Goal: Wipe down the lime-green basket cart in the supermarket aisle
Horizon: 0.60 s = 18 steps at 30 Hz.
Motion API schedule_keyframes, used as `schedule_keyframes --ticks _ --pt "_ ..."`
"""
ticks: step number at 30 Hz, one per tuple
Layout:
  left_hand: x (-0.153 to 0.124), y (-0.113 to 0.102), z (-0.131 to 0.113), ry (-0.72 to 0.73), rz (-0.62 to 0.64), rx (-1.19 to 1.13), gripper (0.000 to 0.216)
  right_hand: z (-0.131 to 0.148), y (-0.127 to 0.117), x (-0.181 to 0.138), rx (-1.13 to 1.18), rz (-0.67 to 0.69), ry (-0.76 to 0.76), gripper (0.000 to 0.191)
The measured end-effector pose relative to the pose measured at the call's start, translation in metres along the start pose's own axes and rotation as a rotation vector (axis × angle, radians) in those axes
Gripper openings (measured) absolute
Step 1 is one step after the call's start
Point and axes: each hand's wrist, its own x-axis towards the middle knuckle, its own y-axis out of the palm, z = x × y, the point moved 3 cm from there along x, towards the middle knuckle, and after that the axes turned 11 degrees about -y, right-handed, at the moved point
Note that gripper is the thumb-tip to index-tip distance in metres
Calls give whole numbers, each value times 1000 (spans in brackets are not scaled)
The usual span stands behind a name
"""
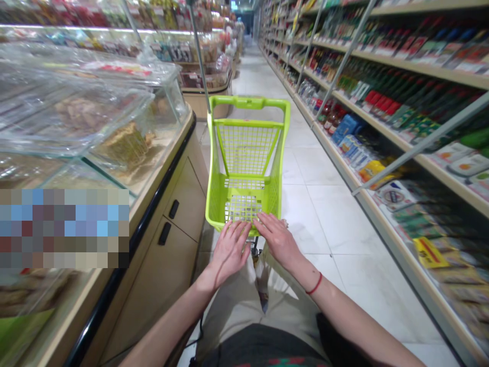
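A lime-green plastic shopping cart (pixel 246 179) stands directly ahead of me, and its basket shows nothing inside. My left hand (pixel 230 250) lies over the near rim, fingers hooked across the edge and thumb lower down. Beside it, my right hand (pixel 279 239) rests on the same rim, its fingers bent over the edge and pointing inward. Both hands are closed on the cart, though the undersides of the fingers are hidden. On the cart's far side is a raised handle (pixel 248 103). A red cord bracelet (pixel 314 284) circles my right wrist.
Along the left runs a counter with clear display cases (pixel 168 97) and a black edge rail (pixel 148 219). Shelves (pixel 401 132) of packaged goods and bottles line the right, with slanting metal bars (pixel 412 153). A tiled floor (pixel 313 214) stretches down the aisle.
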Motion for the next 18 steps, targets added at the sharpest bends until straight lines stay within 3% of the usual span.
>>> schedule_keyframes --ticks 5,10,18 --pt "0 -3 11 -15 38 54 58 -7 -10 -9 -46 -58 -1 58" --pt "-1 -2 12 -38 62 28 65 -16 -8 -23 -128 11 14 55" --pt "-2 2 11 -19 24 -53 70 20 20 12 -57 -2 -17 51"
